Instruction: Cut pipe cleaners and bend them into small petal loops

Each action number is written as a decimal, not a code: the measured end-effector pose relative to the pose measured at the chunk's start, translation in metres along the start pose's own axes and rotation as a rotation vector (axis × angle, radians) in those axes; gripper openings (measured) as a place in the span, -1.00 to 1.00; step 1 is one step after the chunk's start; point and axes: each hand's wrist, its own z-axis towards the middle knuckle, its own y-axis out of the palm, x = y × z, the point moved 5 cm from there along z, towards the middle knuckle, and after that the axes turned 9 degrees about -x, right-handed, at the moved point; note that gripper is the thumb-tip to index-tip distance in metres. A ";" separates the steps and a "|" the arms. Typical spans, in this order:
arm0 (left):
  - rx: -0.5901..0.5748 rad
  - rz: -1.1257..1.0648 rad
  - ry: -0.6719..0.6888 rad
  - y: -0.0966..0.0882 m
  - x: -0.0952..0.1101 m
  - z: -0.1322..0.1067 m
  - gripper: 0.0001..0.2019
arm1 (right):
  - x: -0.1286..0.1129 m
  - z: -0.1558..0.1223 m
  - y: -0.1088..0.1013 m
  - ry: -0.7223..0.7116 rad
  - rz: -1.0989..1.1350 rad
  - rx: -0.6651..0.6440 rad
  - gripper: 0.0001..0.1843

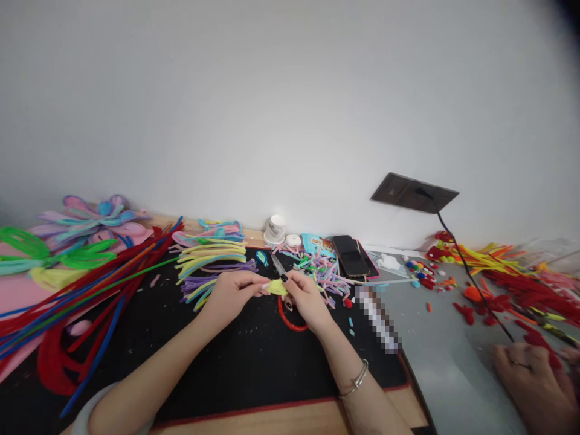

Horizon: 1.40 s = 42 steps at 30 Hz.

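scissors [294, 328]: showing at right hand [308, 299], held or resting, cannot tell; a slipping finger could be getting nicked | left hand [234, 296] and right hand: both pinching yellow piece [276, 287] between fingertips, over mat [254, 368]; uneven pulling could be bending it | cut bits [324, 272]: lying beyond; a brushing knuckle could be scattering them

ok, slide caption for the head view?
Left hand and right hand hold a yellow fuzzy piece above a black mat.
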 end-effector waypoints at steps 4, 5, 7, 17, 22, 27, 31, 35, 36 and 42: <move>0.015 0.038 0.037 0.000 0.001 -0.001 -0.85 | 0.000 0.000 0.008 -0.007 0.020 -0.041 -0.72; 0.017 0.041 0.034 0.001 0.002 -0.001 -0.86 | 0.001 0.000 0.009 0.003 0.051 -0.027 -0.73; 0.015 0.038 0.020 0.003 0.003 -0.001 -0.86 | 0.004 -0.001 0.010 0.032 0.132 0.013 -0.73; -0.006 0.044 0.026 0.009 0.004 -0.002 -0.84 | 0.012 -0.004 0.005 0.153 0.449 0.126 -0.72; -0.052 -0.039 -0.020 0.011 -0.001 0.000 -0.84 | 0.009 -0.002 0.000 0.034 0.336 0.211 -0.81; -0.162 -0.187 -0.104 0.018 -0.014 0.001 -0.70 | -0.005 -0.002 0.000 -0.041 0.045 0.172 -0.91; -0.262 -0.104 -0.095 0.024 -0.011 0.000 -0.77 | -0.012 -0.004 0.005 -0.070 -0.085 0.139 -0.95; -0.233 -0.099 -0.107 0.024 -0.008 -0.001 -0.76 | -0.012 -0.007 0.006 -0.078 -0.175 0.153 -0.94; -0.229 -0.105 -0.118 0.024 -0.008 -0.001 -0.77 | -0.012 -0.007 0.006 -0.082 -0.192 0.161 -0.93; -0.355 -0.064 -0.076 0.029 -0.007 -0.003 -0.74 | -0.014 -0.008 0.005 -0.097 -0.238 0.152 -0.91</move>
